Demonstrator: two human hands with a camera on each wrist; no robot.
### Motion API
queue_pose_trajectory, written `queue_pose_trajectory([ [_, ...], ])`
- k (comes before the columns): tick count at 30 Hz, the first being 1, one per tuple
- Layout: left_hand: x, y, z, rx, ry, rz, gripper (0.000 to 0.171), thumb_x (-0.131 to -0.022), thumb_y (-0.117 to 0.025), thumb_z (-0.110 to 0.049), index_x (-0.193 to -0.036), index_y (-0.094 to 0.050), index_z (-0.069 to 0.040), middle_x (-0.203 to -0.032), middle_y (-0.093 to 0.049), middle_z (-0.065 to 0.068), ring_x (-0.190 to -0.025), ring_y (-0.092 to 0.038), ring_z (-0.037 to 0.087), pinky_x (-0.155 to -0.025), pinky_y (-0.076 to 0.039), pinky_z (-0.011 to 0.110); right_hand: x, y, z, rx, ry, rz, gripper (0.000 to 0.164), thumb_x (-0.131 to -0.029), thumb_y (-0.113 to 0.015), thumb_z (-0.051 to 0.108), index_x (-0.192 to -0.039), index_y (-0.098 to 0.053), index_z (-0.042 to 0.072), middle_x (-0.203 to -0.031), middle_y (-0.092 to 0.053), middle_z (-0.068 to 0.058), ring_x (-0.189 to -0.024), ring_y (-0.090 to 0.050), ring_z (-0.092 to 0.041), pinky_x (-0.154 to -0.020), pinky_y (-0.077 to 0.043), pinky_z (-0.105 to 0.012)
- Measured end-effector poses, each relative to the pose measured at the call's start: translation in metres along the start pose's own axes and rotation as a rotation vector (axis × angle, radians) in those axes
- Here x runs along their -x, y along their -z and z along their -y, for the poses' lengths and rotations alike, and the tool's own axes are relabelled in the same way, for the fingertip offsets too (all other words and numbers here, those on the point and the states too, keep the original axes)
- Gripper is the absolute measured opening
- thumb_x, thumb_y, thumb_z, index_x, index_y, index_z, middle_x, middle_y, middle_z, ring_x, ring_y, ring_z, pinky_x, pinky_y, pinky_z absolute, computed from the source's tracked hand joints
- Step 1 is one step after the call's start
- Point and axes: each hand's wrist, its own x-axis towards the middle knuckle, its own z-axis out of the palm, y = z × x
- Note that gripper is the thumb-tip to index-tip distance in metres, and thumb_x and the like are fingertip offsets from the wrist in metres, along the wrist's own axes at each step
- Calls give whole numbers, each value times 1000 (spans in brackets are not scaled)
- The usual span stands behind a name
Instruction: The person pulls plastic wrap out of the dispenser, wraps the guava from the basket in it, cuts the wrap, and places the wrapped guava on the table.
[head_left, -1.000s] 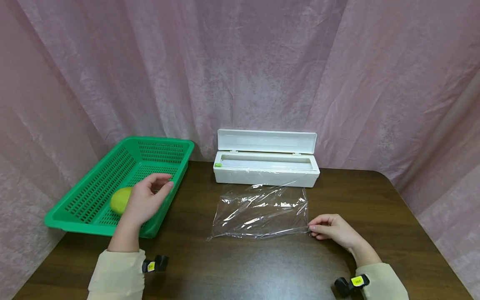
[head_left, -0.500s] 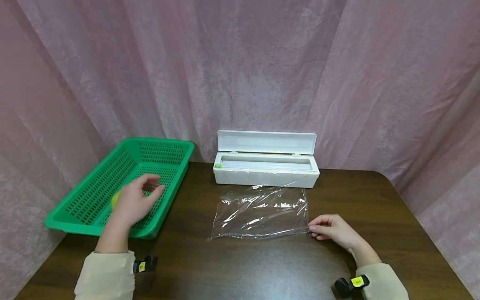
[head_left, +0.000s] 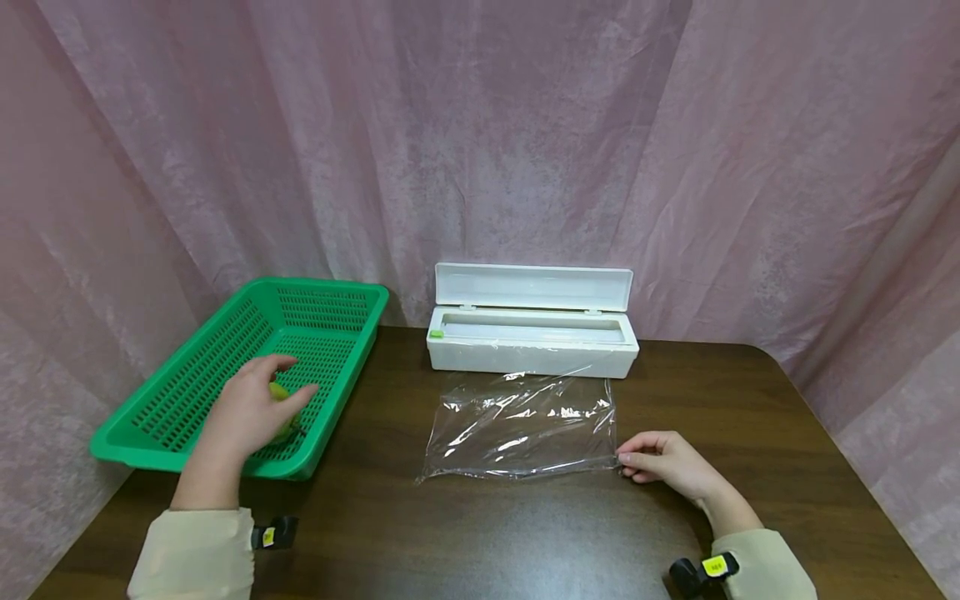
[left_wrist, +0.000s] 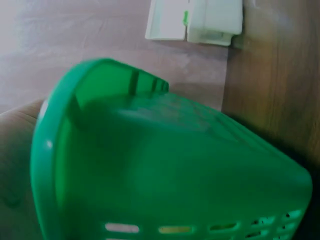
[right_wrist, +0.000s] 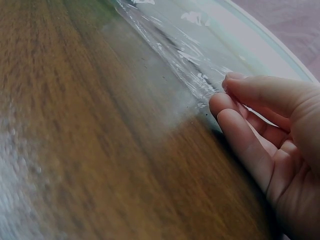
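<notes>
My left hand (head_left: 243, 408) reaches into the green plastic basket (head_left: 191, 460), thumb and fingers spread apart. Just beneath it lies a round yellow-green fruit (head_left: 279, 392), mostly covered by the hand and showing between thumb and index finger. In the left wrist view the basket's side (left_wrist: 175, 160) fills the picture and hides the fingers. My right hand (head_left: 675, 467) pinches the near right corner of a clear sheet of plastic wrap (head_left: 517, 433). The right wrist view shows the thumb and fingertips meeting at the gathered edge of the wrap (right_wrist: 185, 75).
Behind the sheet stands a white plastic wrap dispenser (head_left: 534, 360) with its lid (head_left: 534, 286) raised. The wrap runs from its front onto the brown wooden table (head_left: 480, 542). A pink curtain (head_left: 480, 150) hangs behind the table.
My left hand has moved left and slightly down over the basket, its thumb spreading away from the fingers. The fruit now shows on the hand's right side. My right hand and the wrap stay put.
</notes>
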Motion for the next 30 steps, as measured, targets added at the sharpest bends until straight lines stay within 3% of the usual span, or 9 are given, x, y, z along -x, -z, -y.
queue_pose_trajectory([
  [6, -1, -2, 10, -56, 18, 6, 73, -87, -60, -51, -137, -43, 0, -138, -38, 32, -125, -33, 52, -94, -32, 69, 0, -1, -1, 5, -8, -9, 39, -89, -64, 14, -109, -57, -19, -83, -69, 5, -77, -66, -5, -69, -56, -24],
  [17, -5, -5, 27, -92, 23, 43, 81, -84, -63, -52, -137, -40, 5, -137, -34, 37, -121, -33, 56, -92, -32, 71, 0, -1, -1, 14, -14, -18, 38, -89, -64, 14, -108, -57, -18, -82, -69, 5, -77, -66, -6, -69, -56, -25],
  [23, -8, -6, 35, -106, 43, 107, 89, -82, -62, -58, -139, -37, 5, -137, -30, 40, -118, -32, 58, -89, -35, 71, 0, -1, 0, 16, -11, -23, 38, -89, -65, 14, -108, -58, -18, -82, -69, 5, -76, -66, -6, -69, -56, -25],
  [30, -12, -6, 42, -111, 111, 217, 101, -77, -64, -62, -143, -29, 6, -138, -23, 42, -113, -32, 62, -74, -43, 63, 0, -1, 0, 11, -10, -20, 37, -89, -65, 14, -108, -58, -18, -83, -69, 4, -76, -66, -6, -69, -56, -25],
])
